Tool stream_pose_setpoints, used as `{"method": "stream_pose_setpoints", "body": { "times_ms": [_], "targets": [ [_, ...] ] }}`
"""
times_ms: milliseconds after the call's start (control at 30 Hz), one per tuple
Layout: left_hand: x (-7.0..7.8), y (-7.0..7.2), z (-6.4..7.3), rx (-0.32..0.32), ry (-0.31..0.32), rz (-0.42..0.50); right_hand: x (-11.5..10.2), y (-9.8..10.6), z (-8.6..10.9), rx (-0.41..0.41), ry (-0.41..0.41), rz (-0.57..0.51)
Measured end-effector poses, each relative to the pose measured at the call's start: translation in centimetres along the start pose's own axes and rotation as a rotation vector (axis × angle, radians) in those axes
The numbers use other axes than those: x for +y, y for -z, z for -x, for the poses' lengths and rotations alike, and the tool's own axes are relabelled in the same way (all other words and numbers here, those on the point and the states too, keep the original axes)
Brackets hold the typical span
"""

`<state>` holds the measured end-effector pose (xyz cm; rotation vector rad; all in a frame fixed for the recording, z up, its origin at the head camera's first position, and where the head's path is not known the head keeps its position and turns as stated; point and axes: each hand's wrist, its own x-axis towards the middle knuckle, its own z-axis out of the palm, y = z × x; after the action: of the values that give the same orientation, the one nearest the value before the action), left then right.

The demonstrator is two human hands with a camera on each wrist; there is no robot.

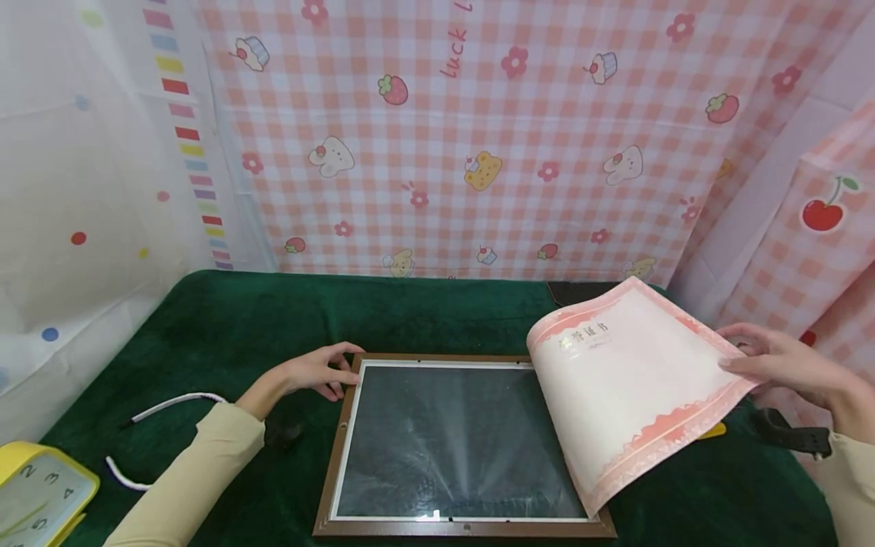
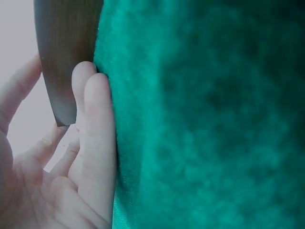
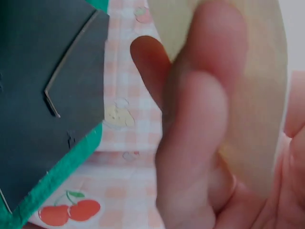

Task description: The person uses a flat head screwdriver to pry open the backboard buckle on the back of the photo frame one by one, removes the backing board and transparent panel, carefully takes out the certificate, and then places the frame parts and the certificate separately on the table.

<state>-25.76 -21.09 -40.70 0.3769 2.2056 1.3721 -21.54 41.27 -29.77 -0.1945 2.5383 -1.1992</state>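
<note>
A brown picture frame with a white inner edge and a dark pane lies flat on the green cloth. At its far left corner, my left hand holds the frame, and the left wrist view has its brown edge between thumb and fingers. My right hand pinches the right edge of a pink-bordered paper certificate. The sheet is lifted and bent, its left end hanging over the frame's right part and hiding it. The right wrist view shows the certificate's plain back beside the fingers.
A dark board with a thin bent line on it lies behind the certificate. A yellow clock stands at the near left, with a white cable nearby. Something yellow shows under the sheet. A checked curtain hangs behind.
</note>
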Motion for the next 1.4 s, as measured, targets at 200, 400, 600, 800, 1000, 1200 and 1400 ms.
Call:
{"method": "stream_pose_setpoints", "body": {
  "times_ms": [200,400,600,800,1000,1200,1400],
  "targets": [
    [0.0,0.0,0.0,0.005,0.000,-0.007,1.1,0.6,0.7,0.117,0.013,-0.040],
    [-0.1,-0.1,-0.1,0.006,-0.002,-0.016,2.5,0.2,0.0,0.144,0.073,-0.219],
    [-0.1,0.1,0.0,-0.011,-0.001,-0.018,2.6,-1.7,-2.2,0.061,0.150,-0.665],
    [0.1,0.0,0.1,-0.012,-0.004,-0.017,1.5,-5.2,-5.3,0.080,0.155,-0.912],
    [0.1,-0.2,0.0,-0.005,0.000,-0.019,-0.3,-8.3,-8.3,0.150,0.083,-0.926],
    [0.2,-0.1,0.0,-0.001,0.000,-0.022,-2.2,-11.0,-10.7,0.192,0.038,-0.909],
    [0.1,-0.2,0.0,0.002,0.007,-0.016,-4.0,-13.3,-12.7,0.224,-0.017,-0.862]
  ]
}}
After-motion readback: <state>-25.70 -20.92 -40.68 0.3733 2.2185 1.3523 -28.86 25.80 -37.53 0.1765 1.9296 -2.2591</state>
